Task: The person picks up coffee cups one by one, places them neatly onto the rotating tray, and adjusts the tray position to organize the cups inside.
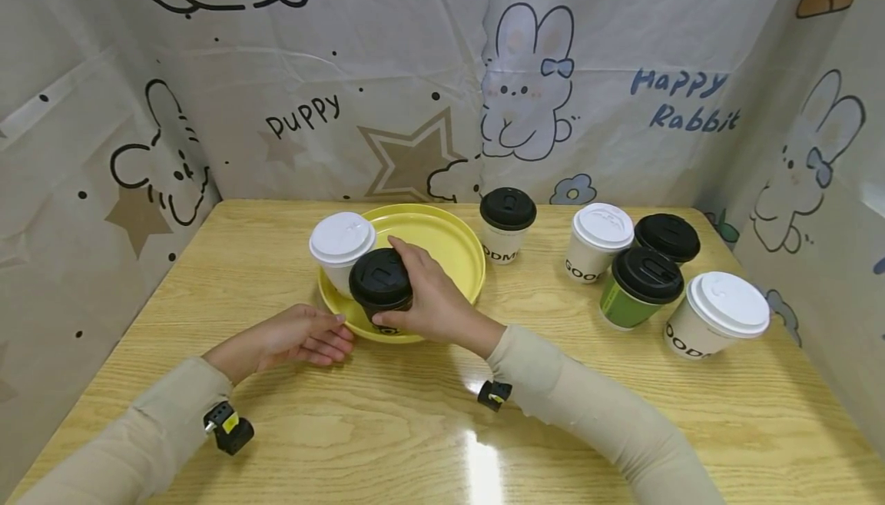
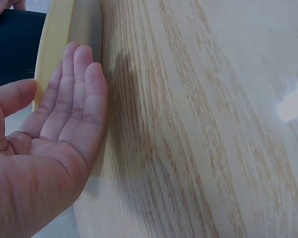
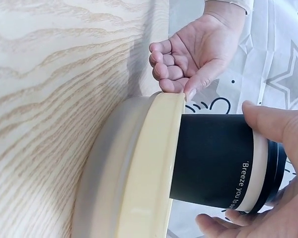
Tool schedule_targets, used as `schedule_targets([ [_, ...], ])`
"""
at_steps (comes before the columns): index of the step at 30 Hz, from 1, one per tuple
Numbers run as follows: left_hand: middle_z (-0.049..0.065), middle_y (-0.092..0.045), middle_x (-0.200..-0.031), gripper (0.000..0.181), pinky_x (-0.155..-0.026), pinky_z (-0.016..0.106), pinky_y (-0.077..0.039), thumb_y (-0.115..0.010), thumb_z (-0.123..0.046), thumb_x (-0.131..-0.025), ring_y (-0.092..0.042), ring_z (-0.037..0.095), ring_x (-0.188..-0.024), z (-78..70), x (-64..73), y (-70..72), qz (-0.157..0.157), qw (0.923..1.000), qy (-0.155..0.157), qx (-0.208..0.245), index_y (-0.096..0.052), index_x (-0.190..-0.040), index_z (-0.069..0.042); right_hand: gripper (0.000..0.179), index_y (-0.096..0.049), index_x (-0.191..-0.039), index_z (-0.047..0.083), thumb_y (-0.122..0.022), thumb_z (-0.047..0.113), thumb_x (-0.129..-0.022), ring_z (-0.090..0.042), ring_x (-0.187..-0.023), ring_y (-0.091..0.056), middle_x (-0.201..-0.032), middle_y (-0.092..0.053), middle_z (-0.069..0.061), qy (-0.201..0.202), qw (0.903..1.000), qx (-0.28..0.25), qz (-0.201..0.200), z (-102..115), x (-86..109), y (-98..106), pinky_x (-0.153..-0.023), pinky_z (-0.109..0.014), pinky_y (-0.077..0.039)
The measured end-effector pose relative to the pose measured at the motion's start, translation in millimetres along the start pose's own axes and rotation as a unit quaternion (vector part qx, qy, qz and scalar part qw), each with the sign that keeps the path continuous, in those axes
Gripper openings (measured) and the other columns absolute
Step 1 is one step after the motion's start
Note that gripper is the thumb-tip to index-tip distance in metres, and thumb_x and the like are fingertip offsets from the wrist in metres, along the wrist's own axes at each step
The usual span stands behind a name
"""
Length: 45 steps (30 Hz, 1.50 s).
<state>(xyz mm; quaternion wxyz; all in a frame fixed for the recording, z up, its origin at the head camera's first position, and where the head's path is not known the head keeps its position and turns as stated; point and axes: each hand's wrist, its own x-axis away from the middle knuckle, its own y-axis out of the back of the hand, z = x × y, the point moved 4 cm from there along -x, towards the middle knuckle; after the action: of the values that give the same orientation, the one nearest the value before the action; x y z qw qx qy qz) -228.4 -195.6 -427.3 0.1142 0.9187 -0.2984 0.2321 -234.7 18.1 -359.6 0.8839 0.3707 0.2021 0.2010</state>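
A round yellow tray (image 1: 452, 247) lies on the wooden table. My right hand (image 1: 442, 301) grips a black paper cup (image 3: 213, 158) around its black lid, thumb on one side and fingers on the other. The cup stands upright within the tray's near part; its base is hidden behind the rim. Beside it in the tray, a white-lidded white cup (image 1: 342, 240) stands to the left. My left hand (image 1: 304, 336) holds the tray's near-left rim lightly, thumb over the edge and the other fingers loosely extended along the outside, as the left wrist view (image 2: 64, 124) also shows.
Right of the tray stands a white cup with a black lid (image 1: 507, 224). Farther right are a white-lidded cup (image 1: 598, 244), another black-lidded cup (image 1: 667, 237), a green cup (image 1: 629, 301) and a larger white-lidded cup (image 1: 715, 317). Printed cloth (image 1: 415, 67) hangs behind the table.
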Motion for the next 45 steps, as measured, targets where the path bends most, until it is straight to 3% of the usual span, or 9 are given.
schedule_targets([
  [10,0.013,-0.071,-0.101,0.046,-0.081,0.034,-0.057,-0.043,-0.028,-0.103,-0.069,0.018,-0.088,-0.5,0.3,-0.4,-0.002,1.0,0.003,0.0,-0.057,-0.117,0.013,0.111,-0.013,-0.154,0.012,-0.084,0.039,-0.072,-0.031,-0.141,-0.025,-0.154,-0.025,-0.015,0.013,0.9995,0.02,0.021,-1.4,2.9,2.3,-0.115,-0.044,-0.025],
  [18,0.014,-0.07,-0.101,0.047,-0.08,0.034,-0.057,-0.043,-0.028,-0.103,-0.069,0.017,-0.087,-3.0,1.9,-2.7,0.003,1.0,-0.005,-0.002,-0.056,-0.117,0.015,0.114,-0.012,-0.154,0.019,-0.085,0.04,-0.07,-0.033,-0.143,-0.019,-0.156,-0.019,-0.015,-0.005,0.9993,0.025,0.028,-10.0,9.2,18.1,-0.113,-0.051,-0.027],
  [31,0.012,-0.071,-0.099,0.046,-0.08,0.033,-0.058,-0.043,-0.028,-0.103,-0.069,0.015,-0.086,-3.0,2.8,-3.4,0.005,1.0,-0.007,0.003,-0.057,-0.116,0.014,0.104,-0.009,-0.154,0.006,-0.076,0.039,-0.082,-0.037,-0.145,-0.01,-0.157,-0.017,-0.019,-0.013,0.9965,0.064,0.052,-58.1,38.1,49.1,-0.116,-0.055,-0.015],
  [36,0.012,-0.071,-0.099,0.046,-0.081,0.033,-0.057,-0.043,-0.028,-0.103,-0.069,0.016,-0.086,-2.1,2.1,-2.4,-0.001,1.0,-0.003,0.0,-0.056,-0.116,0.014,0.103,-0.012,-0.153,0.005,-0.075,0.043,-0.081,-0.041,-0.145,-0.003,-0.156,-0.016,-0.024,-0.016,0.9922,0.104,0.066,-79.1,52.8,46.7,-0.114,-0.06,-0.014],
  [45,0.012,-0.071,-0.099,0.046,-0.081,0.034,-0.057,-0.042,-0.028,-0.103,-0.069,0.016,-0.086,-3.2,2.2,-4.0,0.0,1.0,-0.004,-0.002,-0.057,-0.116,0.014,0.098,-0.019,-0.152,0.004,-0.07,0.05,-0.083,-0.04,-0.145,0.003,-0.159,-0.006,-0.018,-0.015,0.9828,0.152,0.104,-100.2,70.8,38.4,-0.114,-0.062,-0.012],
])
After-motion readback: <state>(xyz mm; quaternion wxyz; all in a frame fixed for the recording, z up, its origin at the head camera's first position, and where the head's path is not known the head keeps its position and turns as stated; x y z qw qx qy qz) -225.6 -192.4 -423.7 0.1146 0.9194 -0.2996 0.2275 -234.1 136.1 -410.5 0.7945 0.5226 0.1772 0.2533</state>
